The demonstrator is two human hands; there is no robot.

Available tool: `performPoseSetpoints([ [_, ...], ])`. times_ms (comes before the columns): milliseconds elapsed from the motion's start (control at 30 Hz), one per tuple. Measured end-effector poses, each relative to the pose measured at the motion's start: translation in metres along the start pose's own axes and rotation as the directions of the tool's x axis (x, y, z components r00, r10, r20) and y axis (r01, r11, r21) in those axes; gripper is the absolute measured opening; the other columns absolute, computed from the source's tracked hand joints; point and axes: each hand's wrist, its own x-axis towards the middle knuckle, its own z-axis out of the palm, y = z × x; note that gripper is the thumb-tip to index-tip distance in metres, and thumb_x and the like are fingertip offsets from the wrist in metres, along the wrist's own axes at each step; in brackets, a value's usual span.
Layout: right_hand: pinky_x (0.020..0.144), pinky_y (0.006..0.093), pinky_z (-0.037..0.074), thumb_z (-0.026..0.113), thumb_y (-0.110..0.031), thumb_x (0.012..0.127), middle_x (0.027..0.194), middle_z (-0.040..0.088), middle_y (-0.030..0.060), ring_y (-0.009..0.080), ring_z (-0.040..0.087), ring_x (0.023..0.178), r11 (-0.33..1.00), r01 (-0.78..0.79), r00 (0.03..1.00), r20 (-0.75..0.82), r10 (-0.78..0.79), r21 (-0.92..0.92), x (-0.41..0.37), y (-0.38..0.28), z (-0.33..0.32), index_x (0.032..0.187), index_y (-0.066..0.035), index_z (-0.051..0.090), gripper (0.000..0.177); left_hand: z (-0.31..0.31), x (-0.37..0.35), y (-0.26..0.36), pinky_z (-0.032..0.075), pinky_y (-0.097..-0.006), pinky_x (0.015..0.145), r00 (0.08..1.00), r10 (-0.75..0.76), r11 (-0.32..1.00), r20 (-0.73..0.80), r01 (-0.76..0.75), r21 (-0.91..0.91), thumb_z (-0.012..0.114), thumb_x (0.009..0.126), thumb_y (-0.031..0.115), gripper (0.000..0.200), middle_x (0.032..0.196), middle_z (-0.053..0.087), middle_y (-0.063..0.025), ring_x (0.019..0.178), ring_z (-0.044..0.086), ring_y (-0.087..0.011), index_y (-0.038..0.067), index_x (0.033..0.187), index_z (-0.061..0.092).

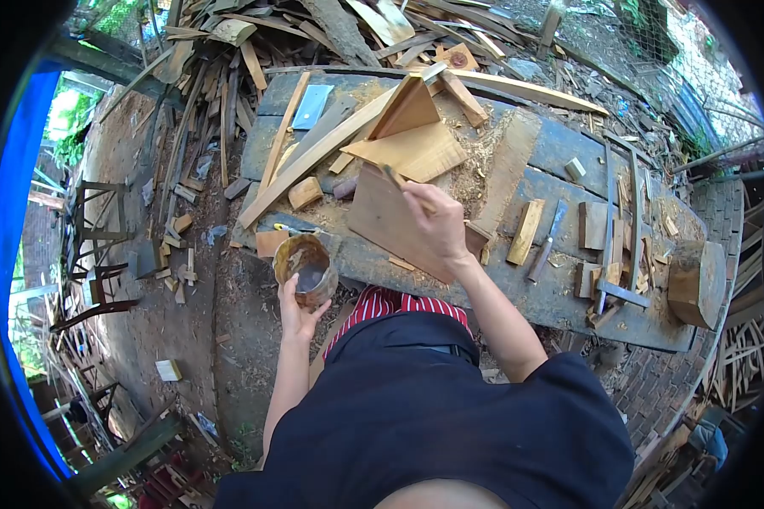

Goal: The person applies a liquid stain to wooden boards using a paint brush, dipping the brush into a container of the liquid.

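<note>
My left hand is wrapped round the lower side of a stained pot, with greyish liquid inside and crusted walls. My right hand is closed on a thin wooden stick, its far end at the edge of an angled wooden piece. What that tip looks like is too small to make out. The angled piece is made of joined boards and rises from the bench. Below my right hand lies a wide flat board.
The dark workbench carries shavings, a long batten, a chisel-like tool, a clamp-like frame and a large wood block. Scrap wood is heaped behind. Offcuts litter the ground at left.
</note>
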Motion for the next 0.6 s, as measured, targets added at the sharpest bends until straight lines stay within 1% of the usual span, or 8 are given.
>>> performPoseSetpoints([
  [33,0.072,0.0308,0.058,0.067,-0.016,0.09,0.102,0.072,0.0084,0.0183,0.07,0.089,0.944,-0.23,0.973,0.024,0.231,0.237,0.003,-0.011,-0.005,0.101,-0.011,0.073,0.013,0.01,-0.005,0.004,0.043,-0.0618,0.096,1.0,0.003,1.0,-0.001,-0.003,-0.004,0.064,0.085,0.04,0.068,0.142,0.032,-0.0105,0.13,0.039,-0.0361,0.024,0.14,0.028],
  [133,0.069,0.03,0.058,0.067,-0.015,0.091,0.097,0.074,0.0077,0.0169,0.071,0.08,0.947,-0.313,0.926,-0.198,0.322,0.078,0.011,0.019,-0.04,0.101,-0.007,0.073,0.014,0.026,-0.018,0.009,0.039,-0.0587,0.102,0.997,0.077,0.995,0.005,-0.077,0.064,0.065,0.084,0.045,0.07,0.145,0.033,-0.0114,0.133,0.037,-0.0344,0.023,0.142,0.032],
  [233,0.069,0.0307,0.058,0.066,-0.014,0.09,0.094,0.074,0.0086,0.0179,0.071,0.077,0.907,-0.422,0.868,-0.288,0.405,0.003,0.021,0.037,-0.066,0.098,-0.007,0.073,0.012,0.021,-0.017,0.007,0.04,-0.0592,0.102,0.998,0.068,0.997,0.007,-0.068,0.044,0.066,0.085,0.043,0.067,0.144,0.033,-0.0113,0.133,0.037,-0.0349,0.024,0.14,0.033],
  [333,0.067,0.0351,0.058,0.066,-0.014,0.089,0.092,0.073,0.0119,0.0241,0.071,0.079,0.935,0.004,0.96,-0.26,-0.103,-0.355,0.018,0.032,-0.067,0.096,-0.008,0.072,0.011,0.01,-0.009,-0.001,0.043,-0.0607,0.096,0.999,0.047,0.997,0.011,-0.048,0.068,0.066,0.084,0.042,0.072,0.142,0.032,-0.0118,0.129,0.039,-0.037,0.024,0.141,0.027],
  [433,0.07,0.0365,0.057,0.068,-0.012,0.086,0.087,0.071,0.014,0.0281,0.07,0.077,0.966,0.091,0.996,0.02,-0.089,-0.24,-0.007,0.008,-0.03,0.096,-0.009,0.07,0.01,0.002,0.0,-0.003,0.043,-0.061,0.096,1.0,-0.001,1.0,-0.001,0.001,0.028,0.066,0.084,0.041,0.071,0.142,0.032,-0.012,0.129,0.039,-0.0372,0.024,0.141,0.027],
  [500,0.065,0.0348,0.058,0.067,-0.012,0.087,0.09,0.072,0.0131,0.025,0.071,0.078,0.996,0.035,0.996,0.083,-0.029,-0.08,-0.014,-0.007,-0.021,0.098,-0.008,0.072,0.012,0.008,-0.008,0.002,0.04,-0.0593,0.102,1.0,-0.009,0.999,0.021,0.008,0.036,0.065,0.084,0.045,0.072,0.145,0.033,-0.0112,0.133,0.038,-0.0343,0.021,0.142,0.03],
  [533,0.065,0.0348,0.058,0.067,-0.012,0.087,0.09,0.072,0.0131,0.025,0.071,0.078,0.996,0.037,0.995,0.091,-0.03,-0.076,-0.012,-0.01,-0.023,0.098,-0.008,0.072,0.012,0.013,-0.014,0.004,0.04,-0.0593,0.102,1.0,-0.009,1.0,0.014,0.008,0.03,0.065,0.084,0.045,0.072,0.145,0.033,-0.0112,0.133,0.038,-0.0343,0.021,0.142,0.03],
  [600,0.065,0.0292,0.056,0.067,-0.012,0.09,0.101,0.074,0.0094,0.0166,0.071,0.079,0.964,-0.233,0.967,-0.072,0.244,0.129,-0.003,-0.01,-0.032,0.102,-0.007,0.073,0.015,0.023,-0.023,0.011,0.04,-0.0593,0.101,0.998,0.064,0.995,-0.014,-0.063,0.084,0.065,0.085,0.045,0.073,0.145,0.033,-0.0115,0.133,0.038,-0.0338,0.02,0.143,0.029],
])
